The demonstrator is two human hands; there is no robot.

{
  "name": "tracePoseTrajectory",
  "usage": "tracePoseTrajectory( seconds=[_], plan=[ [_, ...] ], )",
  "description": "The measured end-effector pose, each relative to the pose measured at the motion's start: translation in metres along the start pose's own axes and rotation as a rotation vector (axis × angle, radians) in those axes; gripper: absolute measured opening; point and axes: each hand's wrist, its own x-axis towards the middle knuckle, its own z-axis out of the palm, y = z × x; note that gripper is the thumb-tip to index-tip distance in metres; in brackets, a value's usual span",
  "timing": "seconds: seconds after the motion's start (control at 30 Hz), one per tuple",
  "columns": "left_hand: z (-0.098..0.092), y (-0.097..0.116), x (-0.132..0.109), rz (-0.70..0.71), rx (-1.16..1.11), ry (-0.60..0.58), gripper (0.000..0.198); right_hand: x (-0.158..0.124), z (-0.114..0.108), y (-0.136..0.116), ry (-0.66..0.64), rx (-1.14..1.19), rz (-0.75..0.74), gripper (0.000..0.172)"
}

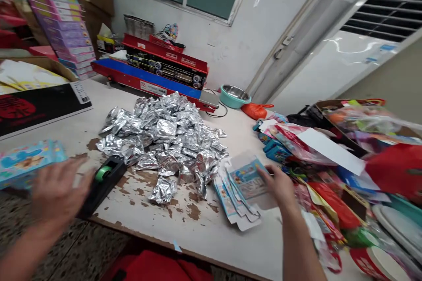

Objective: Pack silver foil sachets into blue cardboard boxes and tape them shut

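My left hand (61, 191), slightly smeared by motion, is open with fingers spread, palm down, between light-blue printed boxes (29, 160) and a black tape dispenser (102, 184) with a green core. My right hand (278, 182) pinches the edge of a flattened light-blue carton (249, 180). Several more flattened cartons (231, 199) lie fanned beneath and beside it on the table. A large heap of silver foil packets (171, 131) fills the middle, with one packet (163, 190) at its front edge.
Behind the heap stands a red sealing machine (154, 74) with a blue belt. A teal bowl (234, 96) and an orange bag (257, 110) sit at the back. Mixed packaging crowds the right side. At left are a black carton (42, 105) and stacked boxes (70, 30).
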Motion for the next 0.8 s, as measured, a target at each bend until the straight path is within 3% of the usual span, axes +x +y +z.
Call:
tracePoseTrajectory(
  seconds=[0.03,0.1,0.17,0.2,0.27,0.33,0.4,0.47,0.57,0.6,0.67,0.7,0.73,0.8],
  plan=[
    [0.002,0.027,-0.010,0.087,0.043,0.025,0.024,-0.016,-0.008,-0.011,0.076,0.103,-0.102,0.040],
    [0.011,0.087,-0.029,0.190,-0.120,-0.026,0.023,-0.053,-0.013,-0.038,0.139,0.290,-0.249,0.043],
    [0.023,0.138,-0.043,0.230,-0.294,-0.147,0.031,-0.092,-0.004,-0.067,0.102,0.423,-0.404,0.039],
    [0.029,0.157,-0.049,0.227,-0.306,-0.200,0.035,-0.110,0.006,-0.081,0.047,0.485,-0.506,0.035],
    [0.037,0.177,-0.056,0.123,-0.307,-0.338,0.023,-0.138,0.031,-0.103,0.006,0.586,-0.627,0.026],
    [0.038,0.179,-0.058,-0.060,-0.363,-0.513,0.011,-0.155,0.057,-0.117,0.011,0.659,-0.637,0.022],
    [0.034,0.170,-0.057,-0.249,-0.479,-0.662,0.012,-0.165,0.078,-0.125,-0.033,0.701,-0.600,0.029],
    [0.029,0.161,-0.057,-0.349,-0.578,-0.733,0.013,-0.173,0.093,-0.132,-0.201,0.727,-0.568,0.043],
    [0.023,0.150,-0.062,-0.193,-0.517,-0.618,0.010,-0.184,0.102,-0.142,-0.556,0.793,-0.523,0.029],
    [0.022,0.147,-0.065,-0.092,-0.451,-0.514,0.014,-0.187,0.103,-0.146,-0.620,0.835,-0.493,0.025],
    [0.022,0.140,-0.070,0.011,-0.322,-0.250,0.025,-0.190,0.104,-0.151,-0.623,0.951,-0.385,0.028],
    [0.023,0.136,-0.073,-0.026,-0.306,-0.170,0.033,-0.191,0.104,-0.153,-0.596,1.015,-0.315,0.031],
    [0.023,0.132,-0.075,-0.125,-0.335,-0.164,0.043,-0.192,0.104,-0.154,-0.568,1.079,-0.246,0.037],
    [0.023,0.125,-0.081,-0.403,-0.509,-0.316,0.055,-0.198,0.108,-0.155,-0.583,1.213,-0.150,0.062]
  ],
)
